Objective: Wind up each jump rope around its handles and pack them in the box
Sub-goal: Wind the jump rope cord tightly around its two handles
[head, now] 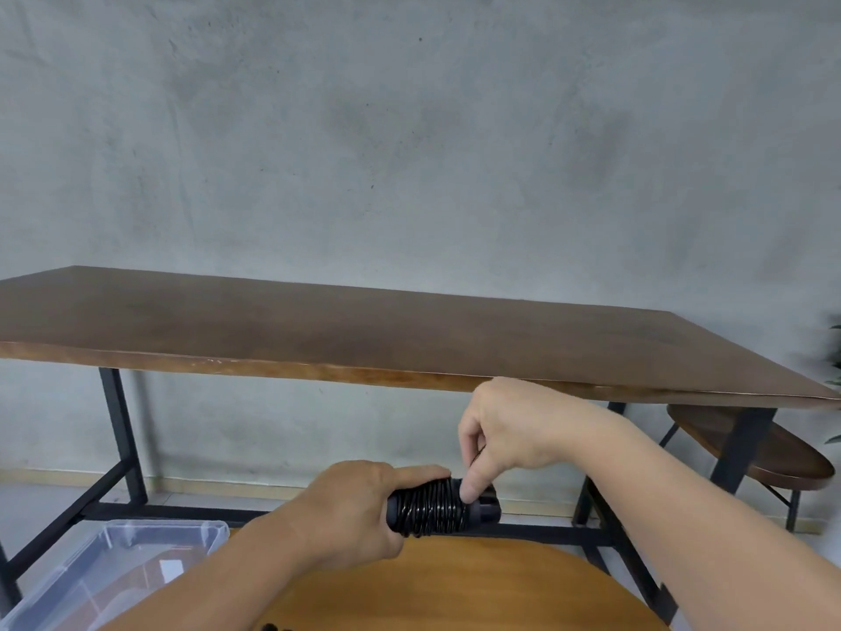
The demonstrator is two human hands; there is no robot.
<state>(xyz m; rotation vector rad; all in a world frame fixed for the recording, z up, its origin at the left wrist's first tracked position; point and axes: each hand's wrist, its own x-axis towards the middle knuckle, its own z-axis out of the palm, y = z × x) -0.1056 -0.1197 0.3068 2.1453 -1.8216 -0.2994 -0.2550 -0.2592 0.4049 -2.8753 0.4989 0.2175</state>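
My left hand (350, 512) grips the near end of a black jump rope bundle (432, 510), its handles held level with the shiny black cord wound tightly round them. My right hand (505, 430) comes from above and pinches the cord at the bundle's right end, thumb pressed on the coils. A clear plastic box (118, 567) stands on the floor at the lower left, open, with little visible inside. At the bottom edge a small piece of something black (273, 627) shows on the round table.
A round light-wood table (455, 589) lies under my hands. Beyond it stands a long dark-wood table (364, 330) on black metal legs against a grey concrete wall. A dark round stool (769, 453) sits under its right end.
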